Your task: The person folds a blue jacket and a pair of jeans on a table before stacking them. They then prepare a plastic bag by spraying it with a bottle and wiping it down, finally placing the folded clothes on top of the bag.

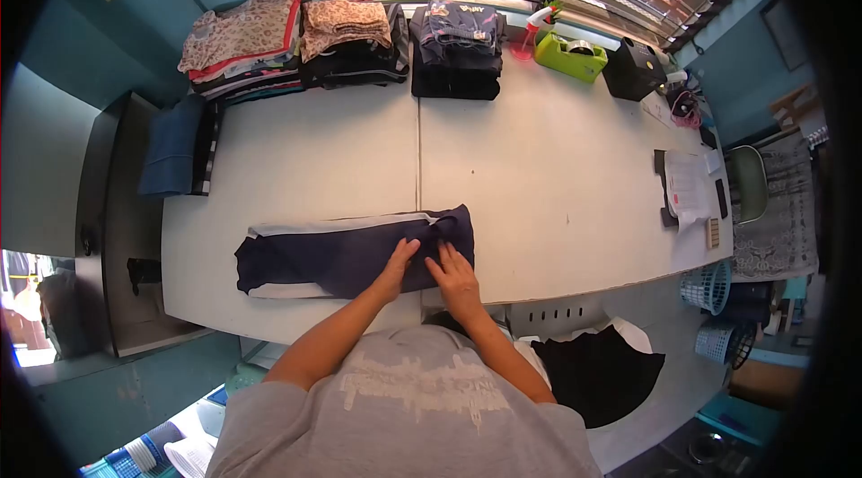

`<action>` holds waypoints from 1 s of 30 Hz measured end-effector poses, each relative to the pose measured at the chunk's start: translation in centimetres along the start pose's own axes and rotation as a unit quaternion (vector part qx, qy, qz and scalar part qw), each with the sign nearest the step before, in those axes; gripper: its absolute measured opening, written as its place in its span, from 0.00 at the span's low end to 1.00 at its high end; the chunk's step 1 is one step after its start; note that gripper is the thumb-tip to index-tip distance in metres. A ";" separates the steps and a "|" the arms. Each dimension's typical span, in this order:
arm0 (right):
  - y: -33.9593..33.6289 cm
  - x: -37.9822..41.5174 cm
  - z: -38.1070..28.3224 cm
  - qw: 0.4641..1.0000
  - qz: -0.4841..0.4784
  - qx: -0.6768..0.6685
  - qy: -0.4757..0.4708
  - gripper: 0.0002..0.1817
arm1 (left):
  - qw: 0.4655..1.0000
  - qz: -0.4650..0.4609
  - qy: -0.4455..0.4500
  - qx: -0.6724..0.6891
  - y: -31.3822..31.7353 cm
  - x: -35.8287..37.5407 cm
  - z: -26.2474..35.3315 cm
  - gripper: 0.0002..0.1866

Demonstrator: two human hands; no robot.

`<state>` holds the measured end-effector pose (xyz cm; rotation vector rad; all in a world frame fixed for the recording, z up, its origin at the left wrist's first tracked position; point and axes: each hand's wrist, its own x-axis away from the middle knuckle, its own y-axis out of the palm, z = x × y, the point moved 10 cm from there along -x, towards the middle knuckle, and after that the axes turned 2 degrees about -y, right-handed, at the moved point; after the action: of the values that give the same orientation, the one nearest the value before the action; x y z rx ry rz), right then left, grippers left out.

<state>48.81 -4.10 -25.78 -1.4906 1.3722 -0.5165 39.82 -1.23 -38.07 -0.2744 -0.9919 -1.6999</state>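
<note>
A long navy garment [332, 255] lies folded lengthwise on the white table [557, 182], with pale strips showing along its long edges. Near its right end, my left hand [391, 275] rests on the cloth with its fingers stretched out. Beside it, my right hand [456, 282] presses on the same end with fingers spread flat. Under the fingertips the fabric is rumpled. Whether the garment is trousers or a top cannot be made out.
Folded clothes stand in stacks [238, 47] along the back, with folded jeans [169, 146] at the left. A green tape dispenser [572, 58], black box [634, 70] and papers [687, 186] sit to the right. Black cloth [597, 375] lies on a lower surface beside me.
</note>
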 end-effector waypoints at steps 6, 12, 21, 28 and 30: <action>1.2 0.1 -0.6 0.998 -0.037 -0.045 -0.026 0.18 | 0.992 0.091 0.036 -0.081 -0.8 -0.1 1.0 0.20; 2.3 1.3 4.3 0.921 0.003 -0.382 0.076 0.20 | 0.991 0.124 0.023 -0.052 -2.4 -1.0 0.2 0.17; 1.7 -1.3 3.6 0.996 0.013 -0.003 0.093 0.32 | 0.879 0.264 0.249 -0.309 -1.9 3.4 3.7 0.29; 2.9 -0.9 3.6 0.993 0.047 -0.034 0.099 0.34 | 0.939 0.129 0.131 -0.291 4.2 2.5 2.3 0.34; 3.0 -0.6 4.6 0.982 0.068 -0.128 0.121 0.34 | 0.951 0.185 0.040 -0.243 3.4 1.1 1.2 0.36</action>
<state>51.03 -1.33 -30.03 -1.5597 1.7735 -0.4591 42.09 -1.29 -35.07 -0.6649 -0.4125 -1.5684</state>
